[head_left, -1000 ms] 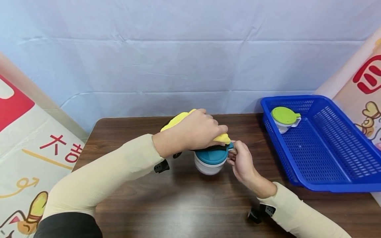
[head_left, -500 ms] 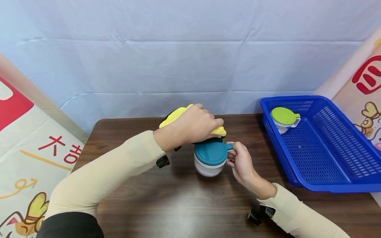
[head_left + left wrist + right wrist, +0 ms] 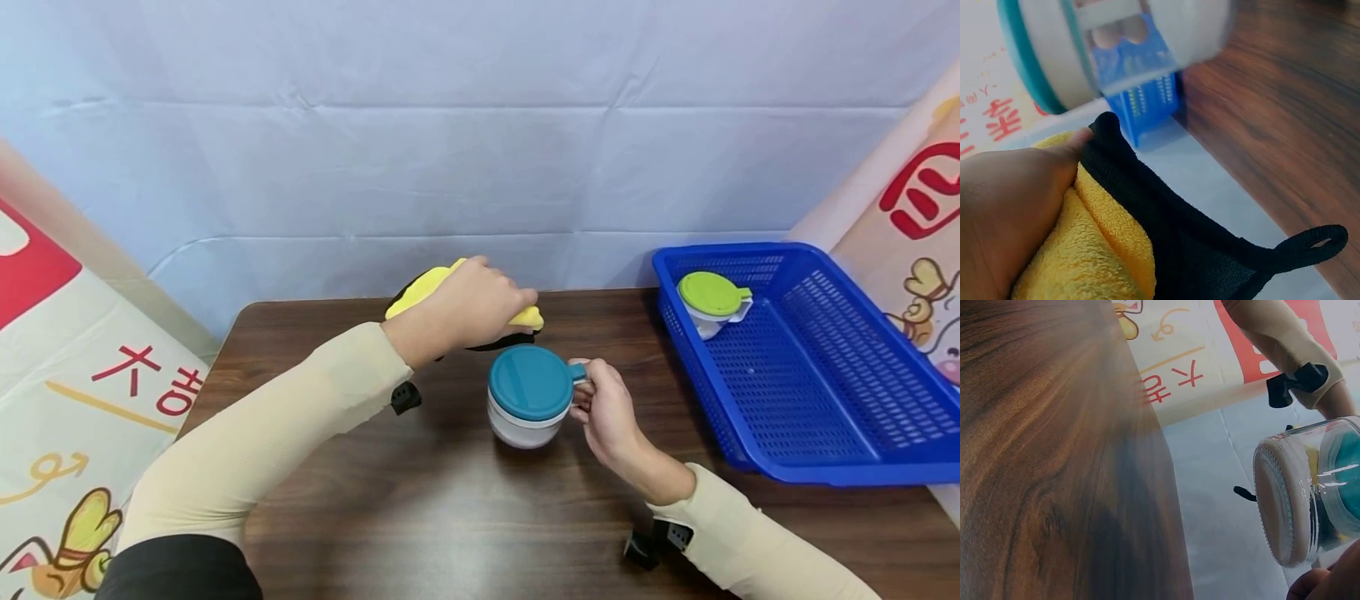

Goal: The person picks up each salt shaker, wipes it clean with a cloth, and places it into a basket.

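A clear glass seasoning jar (image 3: 525,429) with a round teal lid (image 3: 530,383) is at the middle of the head view, held above the table. My right hand (image 3: 609,417) grips its side handle, fingers curled round it. The right wrist view shows the ridged base of the jar (image 3: 1285,500) raised off the wood. My left hand (image 3: 480,304) grips a bunched yellow-and-black towel (image 3: 420,292), just behind and left of the jar. In the left wrist view, the towel (image 3: 1100,225) has plush yellow cloth, black edging and a hanging loop, and stands apart from the jar.
A blue plastic basket (image 3: 750,417) stands at the right on the brown wooden table (image 3: 465,533). Inside its far left corner sits a similar jar with a lime green lid (image 3: 708,293). A pale cloth backdrop (image 3: 450,167) hangs behind the table.
My left hand has drawn the towel away from the lid, moving left and back, so the whole teal lid now shows. My right hand and the jar have stayed almost in place.
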`<action>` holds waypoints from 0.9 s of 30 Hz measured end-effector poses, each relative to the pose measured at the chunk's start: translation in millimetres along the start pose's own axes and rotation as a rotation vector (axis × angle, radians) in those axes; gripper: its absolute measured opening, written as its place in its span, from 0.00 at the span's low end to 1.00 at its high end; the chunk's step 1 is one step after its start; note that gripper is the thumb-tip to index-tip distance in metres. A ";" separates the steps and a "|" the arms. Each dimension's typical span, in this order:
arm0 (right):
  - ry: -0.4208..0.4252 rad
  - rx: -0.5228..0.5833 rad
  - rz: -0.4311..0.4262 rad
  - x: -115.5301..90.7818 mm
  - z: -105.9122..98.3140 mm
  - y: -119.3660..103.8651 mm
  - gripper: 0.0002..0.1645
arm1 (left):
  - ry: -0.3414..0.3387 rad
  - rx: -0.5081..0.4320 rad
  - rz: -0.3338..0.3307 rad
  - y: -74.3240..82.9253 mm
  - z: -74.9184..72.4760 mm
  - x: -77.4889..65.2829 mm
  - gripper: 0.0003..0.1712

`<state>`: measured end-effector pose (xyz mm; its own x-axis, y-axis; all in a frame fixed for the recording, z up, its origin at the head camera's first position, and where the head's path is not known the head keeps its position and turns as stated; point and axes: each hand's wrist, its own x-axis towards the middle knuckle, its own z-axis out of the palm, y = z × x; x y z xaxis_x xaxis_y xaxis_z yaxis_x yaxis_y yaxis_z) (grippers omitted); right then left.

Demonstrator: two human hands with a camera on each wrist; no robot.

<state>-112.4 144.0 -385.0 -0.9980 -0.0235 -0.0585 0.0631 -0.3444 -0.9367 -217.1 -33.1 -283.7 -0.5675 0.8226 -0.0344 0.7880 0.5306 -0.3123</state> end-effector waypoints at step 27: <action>0.019 0.008 -0.025 2.7 -4.8 -5.0 0.19 | 0.080 -0.171 -0.003 -16.7 9.1 -54.5 0.18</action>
<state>-115.4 150.2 -382.1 -0.9991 0.0024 -0.0418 0.0383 -0.3517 -0.9353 -201.6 -88.7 -285.2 -0.5543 0.8311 0.0444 0.8194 0.5543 -0.1460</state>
